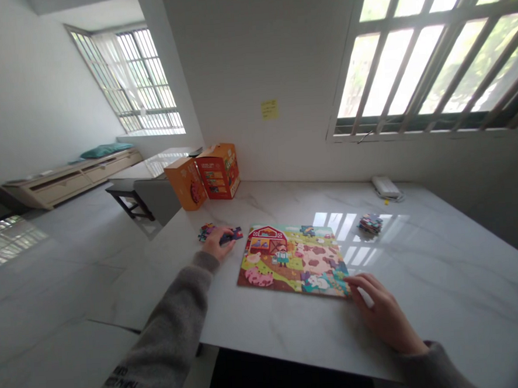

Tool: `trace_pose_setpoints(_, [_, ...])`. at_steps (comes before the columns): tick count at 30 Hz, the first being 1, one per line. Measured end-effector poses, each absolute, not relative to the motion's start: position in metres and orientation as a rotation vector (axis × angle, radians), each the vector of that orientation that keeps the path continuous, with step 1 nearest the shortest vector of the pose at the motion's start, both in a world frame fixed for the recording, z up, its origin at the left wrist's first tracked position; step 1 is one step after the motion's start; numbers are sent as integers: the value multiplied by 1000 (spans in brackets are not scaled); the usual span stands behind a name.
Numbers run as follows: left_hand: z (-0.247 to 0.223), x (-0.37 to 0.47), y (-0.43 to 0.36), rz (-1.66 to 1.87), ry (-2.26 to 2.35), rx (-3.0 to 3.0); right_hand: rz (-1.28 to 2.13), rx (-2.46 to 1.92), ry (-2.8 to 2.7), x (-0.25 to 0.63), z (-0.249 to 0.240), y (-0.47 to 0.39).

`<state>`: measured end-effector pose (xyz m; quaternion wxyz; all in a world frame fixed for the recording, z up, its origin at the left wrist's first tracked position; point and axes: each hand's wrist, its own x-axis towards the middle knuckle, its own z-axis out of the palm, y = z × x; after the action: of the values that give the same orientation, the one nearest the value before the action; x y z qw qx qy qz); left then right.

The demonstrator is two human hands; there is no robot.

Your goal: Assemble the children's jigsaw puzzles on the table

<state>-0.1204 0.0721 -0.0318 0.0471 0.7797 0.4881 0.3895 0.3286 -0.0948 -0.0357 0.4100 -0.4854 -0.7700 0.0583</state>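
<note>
Left-hand grip curls over loose puzzle pieces; right-hand grip sits narrow at the near right corner of the farm puzzle. From my end I can't tell whether either pinches anything. The farm puzzle lies flat on the worktop.

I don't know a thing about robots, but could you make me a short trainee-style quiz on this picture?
1. True or false: the left hand is at the loose pieces beside the barn side of the puzzle.

2. Which thing is nearest to the right hand?
A) a box
B) the puzzle
C) the window

3. Fill the gap: the yellow note is on the ____.

Key:
1. True.
2. B; the fingers are at its near right corner.
3. Wall.
</note>
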Motion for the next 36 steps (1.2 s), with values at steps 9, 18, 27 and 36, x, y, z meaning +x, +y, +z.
trace_pose_setpoints(9, [-43, -84, 34, 1229, 1063, 2169, 128, -1100, -1910, 292, -16, -92])
trace_pose_setpoints(18, [-39, -70, 26, 1200, 719, 1566, 396, -1019, -2158, 189, 36, -37])
trace_pose_setpoints(27, [-39, -73, 27, 1213, 570, 1422, 615, -1017, -2023, 128, 12, -7])
trace_pose_setpoints(36, [-37, -68, 31, 1284, 892, 1458, 642, -1017, -2120, 129, -10, -6])
